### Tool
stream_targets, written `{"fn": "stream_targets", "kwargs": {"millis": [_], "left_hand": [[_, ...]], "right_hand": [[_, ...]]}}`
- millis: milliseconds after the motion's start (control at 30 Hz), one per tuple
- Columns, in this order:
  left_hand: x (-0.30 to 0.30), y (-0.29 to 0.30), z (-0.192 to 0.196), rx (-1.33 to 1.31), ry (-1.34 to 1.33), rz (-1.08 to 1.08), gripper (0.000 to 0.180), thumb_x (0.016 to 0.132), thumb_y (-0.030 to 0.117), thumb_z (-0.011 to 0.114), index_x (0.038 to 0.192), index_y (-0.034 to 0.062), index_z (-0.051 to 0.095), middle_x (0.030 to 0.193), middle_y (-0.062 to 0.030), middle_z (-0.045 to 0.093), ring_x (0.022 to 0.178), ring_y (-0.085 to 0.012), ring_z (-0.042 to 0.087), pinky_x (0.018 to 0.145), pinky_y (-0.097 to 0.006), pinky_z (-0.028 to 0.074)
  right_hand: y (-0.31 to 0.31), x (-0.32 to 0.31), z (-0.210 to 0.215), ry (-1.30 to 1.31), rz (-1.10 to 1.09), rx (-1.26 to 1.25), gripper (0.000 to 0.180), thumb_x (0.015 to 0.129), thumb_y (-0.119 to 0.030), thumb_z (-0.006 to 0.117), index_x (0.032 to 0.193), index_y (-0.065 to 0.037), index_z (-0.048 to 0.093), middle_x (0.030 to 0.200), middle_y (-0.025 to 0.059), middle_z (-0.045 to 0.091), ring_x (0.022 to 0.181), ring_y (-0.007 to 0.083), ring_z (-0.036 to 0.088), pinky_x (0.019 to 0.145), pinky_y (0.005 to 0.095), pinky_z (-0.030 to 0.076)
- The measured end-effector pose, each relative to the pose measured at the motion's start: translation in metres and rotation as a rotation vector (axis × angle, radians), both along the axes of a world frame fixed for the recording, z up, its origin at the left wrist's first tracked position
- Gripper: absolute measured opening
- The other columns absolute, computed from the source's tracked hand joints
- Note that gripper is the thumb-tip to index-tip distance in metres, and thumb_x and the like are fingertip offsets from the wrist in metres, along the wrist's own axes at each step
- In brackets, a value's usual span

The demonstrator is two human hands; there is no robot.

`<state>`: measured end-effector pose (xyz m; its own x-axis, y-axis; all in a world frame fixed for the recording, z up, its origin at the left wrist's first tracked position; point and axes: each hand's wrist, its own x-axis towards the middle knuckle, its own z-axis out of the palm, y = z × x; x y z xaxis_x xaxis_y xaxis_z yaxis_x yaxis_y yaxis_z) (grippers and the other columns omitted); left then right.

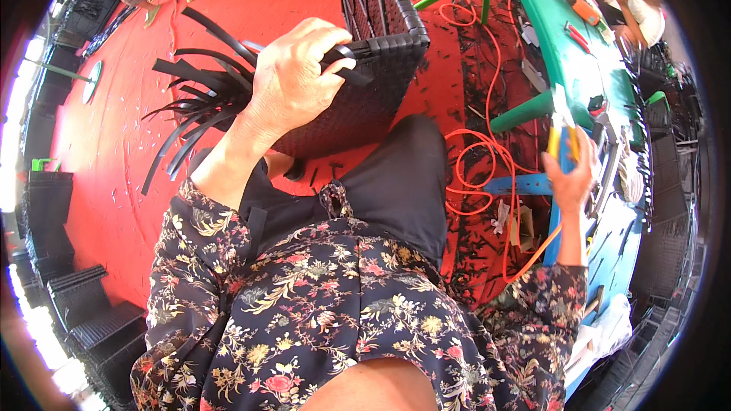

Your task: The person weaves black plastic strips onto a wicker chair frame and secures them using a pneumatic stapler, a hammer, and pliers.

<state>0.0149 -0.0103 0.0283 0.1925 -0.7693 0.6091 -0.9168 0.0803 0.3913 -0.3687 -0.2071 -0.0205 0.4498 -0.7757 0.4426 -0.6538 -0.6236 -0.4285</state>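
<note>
Woven black rattan panel (358, 99) sits propped over the lap, above the black-trousered knee, its top corner near the middle of the view. Loose black weaving strips (190, 99) fan out leftward from behind the wrist, over the red floor (106, 152).

Could slip or tilt off the knee, judging by a one-handed hold at a single corner. Could also lose the loose strips, free at their ends and unsecured.

Left hand (293, 80): fingers (324, 38) curled tight over the panel's rim, clamping a strip end against it.

Right hand (569, 175): well apart, reaching to the blue table edge (560, 213), fingers closed round a yellow-handled tool (560, 141); tool's kind hard to tell.

Orange cable (480, 160) loops on the floor between knee and table, a likely snag.
</note>
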Motion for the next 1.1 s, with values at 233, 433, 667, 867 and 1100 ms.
{"fn": "stream_targets", "kwargs": {"millis": [233, 433, 667, 867, 1100], "left_hand": [[0.007, -0.005, -0.001, 0.101, -0.068, -0.015, 0.022, 0.074, 0.01, 0.068, 0.093, 0.0014, 0.061, 0.08, -0.0121, 0.062, 0.076, -0.0315, 0.063, 0.067, -0.037, 0.05], [0.015, -0.024, -0.033, 0.091, -0.077, -0.085, 0.017, 0.075, 0.013, 0.06, 0.089, 0.0025, 0.06, 0.082, -0.0146, 0.062, 0.079, -0.037, 0.06, 0.069, -0.044, 0.048], [0.017, -0.025, -0.04, 0.173, -0.005, -0.033, 0.017, 0.075, 0.015, 0.061, 0.086, 0.0019, 0.062, 0.077, -0.0171, 0.062, 0.075, -0.0383, 0.06, 0.067, -0.045, 0.047], [0.018, -0.029, -0.034, 0.19, -0.027, -0.064, 0.019, 0.075, 0.018, 0.064, 0.084, 0.0012, 0.061, 0.073, -0.0186, 0.062, 0.074, -0.0391, 0.061, 0.064, -0.046, 0.046], [0.004, -0.019, -0.018, 0.2, -0.006, -0.118, 0.026, 0.072, 0.018, 0.072, 0.086, -0.0008, 0.06, 0.078, -0.0192, 0.062, 0.077, -0.0377, 0.061, 0.065, -0.043, 0.047]], "right_hand": [[-0.007, -0.234, -0.012, 0.383, -0.913, 0.093, 0.078, 0.076, -0.051, 0.069, 0.132, 0.0, 0.048, 0.124, 0.024, 0.056, 0.112, 0.0376, 0.056, 0.097, 0.0415, 0.042], [0.022, -0.298, -0.031, 0.595, -1.061, 0.237, 0.079, 0.081, -0.052, 0.062, 0.134, 0.003, 0.045, 0.128, 0.0265, 0.053, 0.119, 0.0393, 0.051, 0.102, 0.0429, 0.037], [0.014, -0.147, 0.002, 0.077, -0.527, 0.27, 0.062, 0.084, -0.023, 0.067, 0.137, -0.001, 0.044, 0.124, 0.0196, 0.058, 0.112, 0.0253, 0.058, 0.09, 0.0329, 0.047], [0.076, 0.111, 0.044, -0.084, 0.538, 0.195, 0.042, 0.081, -0.01, 0.07, 0.121, -0.006, 0.057, 0.111, 0.0121, 0.063, 0.089, 0.0194, 0.065, 0.071, 0.0302, 0.053], [0.09, 0.204, 0.048, -0.104, 0.923, -0.256, 0.03, 0.071, -0.005, 0.071, 0.1, -0.004, 0.061, 0.099, 0.0106, 0.063, 0.093, 0.0307, 0.061, 0.079, 0.0378, 0.051]]}}
